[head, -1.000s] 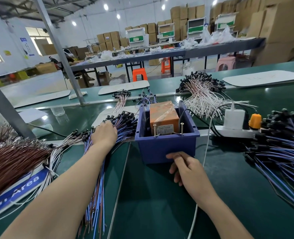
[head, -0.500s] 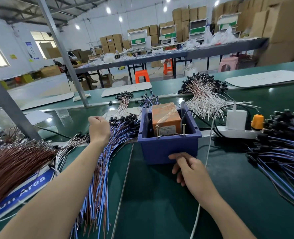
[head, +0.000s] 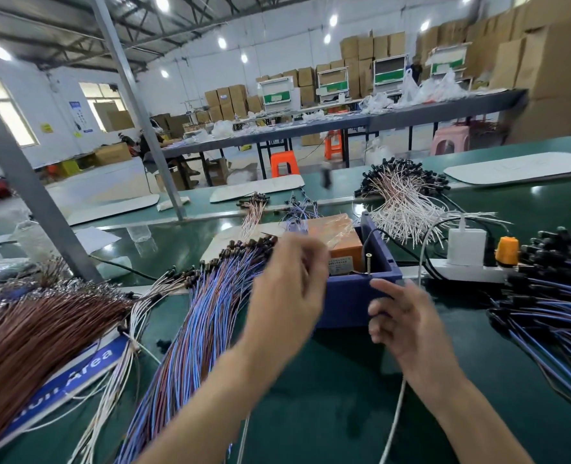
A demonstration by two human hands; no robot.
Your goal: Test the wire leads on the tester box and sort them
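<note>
An orange tester box (head: 342,241) sits in a blue bin (head: 347,298), with an upright screw terminal (head: 367,262) at its front. My left hand (head: 290,279) is raised and blurred just left of the bin, its fingers curled together in a pinch, apparently on a thin wire lead that the blur hides. A large fan of blue and purple wire leads (head: 207,316) lies below and left of that hand. My right hand (head: 401,316) hovers at the bin's front wall, fingers loose and spread, holding nothing.
More blue leads (head: 551,296) are heaped at the right, white leads (head: 404,202) behind the bin, brown wires (head: 26,329) at the far left. A power strip (head: 468,272) with a white charger (head: 466,242) lies right of the bin. A slanted metal post (head: 33,195) stands at the left.
My left hand has lifted off the blue lead pile and swung right toward the tester box. My right hand has opened and risen slightly at the bin's front.
</note>
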